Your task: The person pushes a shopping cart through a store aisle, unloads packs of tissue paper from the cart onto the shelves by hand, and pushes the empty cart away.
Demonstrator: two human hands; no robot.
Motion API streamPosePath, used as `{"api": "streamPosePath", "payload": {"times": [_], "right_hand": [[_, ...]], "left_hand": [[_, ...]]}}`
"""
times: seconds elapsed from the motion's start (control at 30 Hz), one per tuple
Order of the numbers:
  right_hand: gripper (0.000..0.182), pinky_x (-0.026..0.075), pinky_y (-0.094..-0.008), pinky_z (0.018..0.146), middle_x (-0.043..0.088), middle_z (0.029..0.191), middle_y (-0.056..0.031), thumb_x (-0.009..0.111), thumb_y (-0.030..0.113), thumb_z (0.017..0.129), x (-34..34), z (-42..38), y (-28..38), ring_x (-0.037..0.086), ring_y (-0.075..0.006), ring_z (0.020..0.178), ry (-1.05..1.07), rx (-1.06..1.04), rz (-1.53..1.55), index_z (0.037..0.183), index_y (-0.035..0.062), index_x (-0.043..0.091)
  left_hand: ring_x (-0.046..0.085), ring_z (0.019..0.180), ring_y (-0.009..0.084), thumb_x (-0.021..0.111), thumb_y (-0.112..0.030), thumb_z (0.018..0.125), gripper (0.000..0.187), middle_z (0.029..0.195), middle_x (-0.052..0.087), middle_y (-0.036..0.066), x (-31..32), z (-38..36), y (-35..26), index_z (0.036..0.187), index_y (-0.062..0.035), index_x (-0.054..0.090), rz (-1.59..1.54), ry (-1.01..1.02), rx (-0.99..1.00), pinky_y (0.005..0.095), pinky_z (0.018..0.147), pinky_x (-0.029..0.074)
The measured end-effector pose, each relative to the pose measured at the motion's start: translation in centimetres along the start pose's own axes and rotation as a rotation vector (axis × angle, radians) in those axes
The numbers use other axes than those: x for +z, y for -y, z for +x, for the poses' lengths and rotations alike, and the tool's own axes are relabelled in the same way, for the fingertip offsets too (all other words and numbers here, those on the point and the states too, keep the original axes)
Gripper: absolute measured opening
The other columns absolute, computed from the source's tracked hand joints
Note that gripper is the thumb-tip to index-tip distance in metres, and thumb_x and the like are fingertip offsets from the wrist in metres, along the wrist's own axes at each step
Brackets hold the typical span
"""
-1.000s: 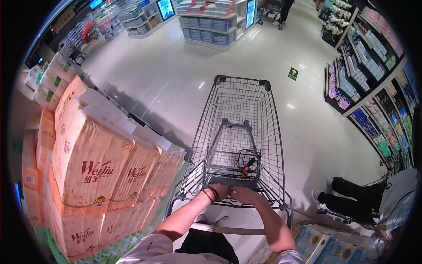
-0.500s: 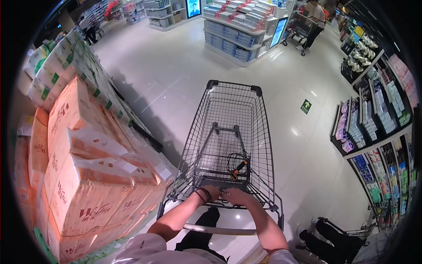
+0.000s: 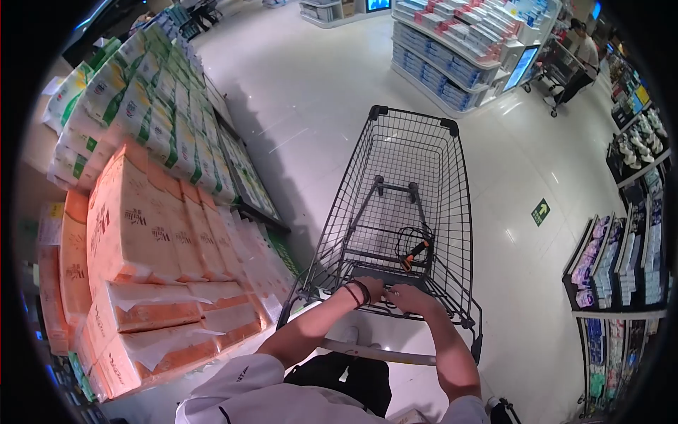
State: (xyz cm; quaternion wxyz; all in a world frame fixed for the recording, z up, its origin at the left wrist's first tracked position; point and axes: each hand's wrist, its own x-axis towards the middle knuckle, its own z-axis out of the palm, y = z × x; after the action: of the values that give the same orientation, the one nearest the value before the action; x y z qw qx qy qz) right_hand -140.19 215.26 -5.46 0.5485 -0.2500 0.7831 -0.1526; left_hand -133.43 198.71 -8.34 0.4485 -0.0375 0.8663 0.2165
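Note:
A wire shopping cart (image 3: 402, 191) stands in front of me, its handle bar (image 3: 381, 352) nearest my body. Both my hands reach over the bar to the near end of the basket. My left hand (image 3: 370, 287), with dark bands at the wrist, rests at the dark panel there, fingers curled. Beside it my right hand (image 3: 409, 298) is also curled, close to the left. What their fingers hold, if anything, is too small to make out. An orange and black tool (image 3: 415, 254) with a coiled black cable lies inside the basket.
Orange tissue packs (image 3: 152, 226) and green-white packs (image 3: 152, 106) are stacked at left. A display of boxes (image 3: 452, 63) stands ahead. Shelves (image 3: 614, 265) line the right side. Another person pushes a cart (image 3: 561, 67) at the upper right. A green arrow sign (image 3: 540, 212) marks the floor.
The view has swung left, so the cart, display and floor sign appear farther right. The stacked packs show more fully. The person at the lower right is mostly out of view. My hands remain at the cart.

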Motion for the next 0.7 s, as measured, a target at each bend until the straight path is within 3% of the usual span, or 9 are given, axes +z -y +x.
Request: {"api": "streamPosePath", "payload": {"times": [0.13,0.23,0.33,0.43,0.53,0.7], "right_hand": [[0.062,0.054,-0.0411,0.079,0.074,0.094,-0.0175,0.05,0.058,0.102,-4.9,3.2,-0.2,0.071,-0.0326,0.084,0.064,-0.023,-0.051,0.12,0.0008,0.068],[0.058,0.054,-0.0418,0.08,0.073,0.093,-0.0196,0.049,0.055,0.103,-9.0,4.5,0.9,0.07,-0.0322,0.088,0.093,-0.026,-0.097,0.113,0.0023,0.07],[0.059,0.052,-0.0427,0.079,0.071,0.09,-0.0216,0.048,0.055,0.104,-10.9,8.8,-1.6,0.068,-0.0328,0.087,0.052,-0.255,-0.16,0.105,0.0018,0.072],[0.06,0.052,-0.0438,0.078,0.072,0.089,-0.0216,0.047,0.055,0.104,-15.8,9.1,1.7,0.068,-0.0356,0.084,0.127,-0.058,-0.16,0.101,0.001,0.072],[0.057,0.053,-0.0486,0.09,0.073,0.104,-0.0237,0.046,0.052,0.104,-19.1,10.7,3.0,0.068,-0.0441,0.102,0.14,-0.102,-0.16,0.104,0.003,0.075],[0.053,0.054,-0.0494,0.089,0.074,0.105,-0.024,0.047,0.048,0.104,-23.3,13.8,4.9,0.069,-0.0443,0.101,0.21,-0.103,-0.212,0.104,0.003,0.075]], "left_hand": [[0.069,0.113,0.0402,0.055,-0.035,0.101,0.038,0.12,0.072,0.023,-4.2,2.2,0.2,0.127,-0.0098,0.066,-0.069,-0.016,0.002,0.0514,0.095,0.055],[0.07,0.111,0.0403,0.056,-0.035,0.1,0.037,0.116,0.073,0.023,-6.7,3.9,0.5,0.126,-0.0094,0.067,-0.139,-0.089,-0.035,0.0509,0.093,0.055],[0.071,0.109,0.0404,0.056,-0.033,0.1,0.034,0.114,0.074,0.023,-9.1,5.7,0.8,0.121,-0.0097,0.07,-0.152,-0.123,-0.052,0.0511,0.092,0.056],[0.072,0.107,0.0403,0.056,-0.031,0.099,0.031,0.112,0.074,0.022,-11.6,7.7,1.6,0.117,-0.0106,0.072,-0.165,-0.147,-0.05,0.0509,0.09,0.057],[0.072,0.106,0.0405,0.057,-0.03,0.098,0.03,0.111,0.074,0.022,-14.2,8.5,2.2,0.116,-0.0117,0.073,-0.239,-0.144,-0.091,0.0507,0.089,0.057],[0.073,0.1,0.0418,0.051,-0.032,0.102,0.033,0.106,0.075,0.022,-17.2,9.6,3.5,0.115,-0.0096,0.071,-0.321,-0.213,-0.135,0.0518,0.087,0.057]]}}
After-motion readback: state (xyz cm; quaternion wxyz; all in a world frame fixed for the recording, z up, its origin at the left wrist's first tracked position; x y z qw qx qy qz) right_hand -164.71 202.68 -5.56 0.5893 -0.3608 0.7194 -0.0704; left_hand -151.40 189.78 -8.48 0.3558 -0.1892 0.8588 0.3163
